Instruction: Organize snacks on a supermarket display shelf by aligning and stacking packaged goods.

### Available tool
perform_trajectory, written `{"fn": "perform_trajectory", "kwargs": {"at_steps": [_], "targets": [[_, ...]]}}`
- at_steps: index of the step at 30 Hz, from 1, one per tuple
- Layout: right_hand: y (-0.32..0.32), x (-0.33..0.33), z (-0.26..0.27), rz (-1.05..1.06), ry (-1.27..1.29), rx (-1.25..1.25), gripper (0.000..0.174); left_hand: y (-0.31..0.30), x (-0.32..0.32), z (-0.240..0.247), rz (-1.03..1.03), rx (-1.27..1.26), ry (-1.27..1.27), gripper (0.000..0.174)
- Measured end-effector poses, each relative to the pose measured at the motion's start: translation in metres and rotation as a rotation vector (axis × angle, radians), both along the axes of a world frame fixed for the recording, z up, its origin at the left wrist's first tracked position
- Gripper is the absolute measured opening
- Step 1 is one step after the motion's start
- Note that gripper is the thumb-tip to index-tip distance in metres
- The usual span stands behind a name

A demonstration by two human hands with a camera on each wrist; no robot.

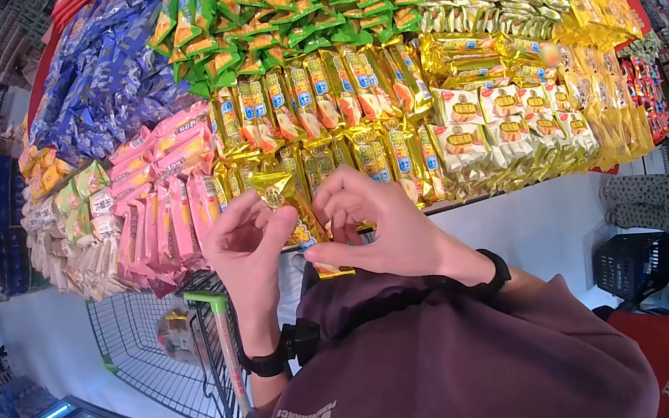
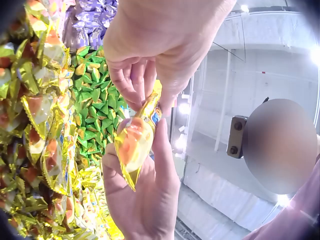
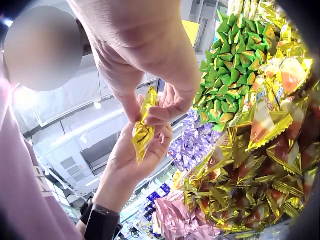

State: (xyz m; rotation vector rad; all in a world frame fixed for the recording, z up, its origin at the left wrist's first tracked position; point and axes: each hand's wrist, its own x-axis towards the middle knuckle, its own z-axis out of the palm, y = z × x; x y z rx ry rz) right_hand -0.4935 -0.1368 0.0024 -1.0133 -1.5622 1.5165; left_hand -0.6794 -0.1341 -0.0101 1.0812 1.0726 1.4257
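Observation:
A gold snack packet (image 1: 275, 189) is held between both hands, just in front of the display. My left hand (image 1: 248, 238) pinches it by one side, thumb over its face. On the other side, the thumb and bent fingers of my right hand (image 1: 386, 222) grip it. The left wrist view shows the packet's (image 2: 135, 142) picture side, with the right hand (image 2: 145, 205) below and the left hand (image 2: 160, 40) above. From the right wrist, the packet (image 3: 144, 127) stands slanted between the right thumb and fingers, with the left hand (image 3: 122, 155) behind it.
Gold packets (image 1: 306, 97) stand in rows behind the hands. Around them are green packets (image 1: 289, 2), purple packets (image 1: 104, 70), pink packets (image 1: 166, 167) and white packets (image 1: 506, 116). A wire shopping cart (image 1: 137, 333) stands at left; a black basket (image 1: 631, 264) is at right.

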Motion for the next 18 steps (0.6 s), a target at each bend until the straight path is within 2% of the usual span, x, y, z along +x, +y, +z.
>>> {"fn": "perform_trajectory", "kwargs": {"at_steps": [2,3,5,6,7,10,11,14,18], "targets": [[-0.001,-0.001,-0.006,-0.06,0.122,0.006,0.051,-0.004,0.005,0.004,-0.022,-0.072,0.076,0.035],[-0.002,-0.002,-0.009,-0.089,0.184,0.009,0.054,-0.004,0.005,-0.001,-0.08,-0.03,0.13,0.036],[0.002,0.007,-0.004,-0.157,0.167,0.02,0.061,-0.009,0.012,0.002,-0.179,-0.006,0.149,0.039],[0.003,0.01,-0.006,-0.219,0.177,0.02,0.061,-0.012,0.013,0.001,-0.234,-0.076,0.154,0.042],[0.006,0.014,-0.004,-0.229,0.16,0.015,0.055,-0.014,0.016,-0.002,-0.236,0.014,0.228,0.044],[0.014,0.024,-0.003,-0.23,0.134,-0.008,0.04,-0.022,0.026,-0.004,-0.176,-0.089,0.247,0.042],[0.015,0.027,-0.005,-0.211,0.139,-0.019,0.036,-0.023,0.025,-0.006,-0.173,-0.069,0.322,0.041],[0.022,0.034,-0.003,-0.234,0.156,-0.099,0.036,-0.026,0.028,-0.009,-0.143,-0.004,0.505,0.039],[0.025,0.038,-0.004,-0.205,0.13,-0.124,0.032,-0.026,0.034,-0.005,-0.168,0.023,0.515,0.038]]}}
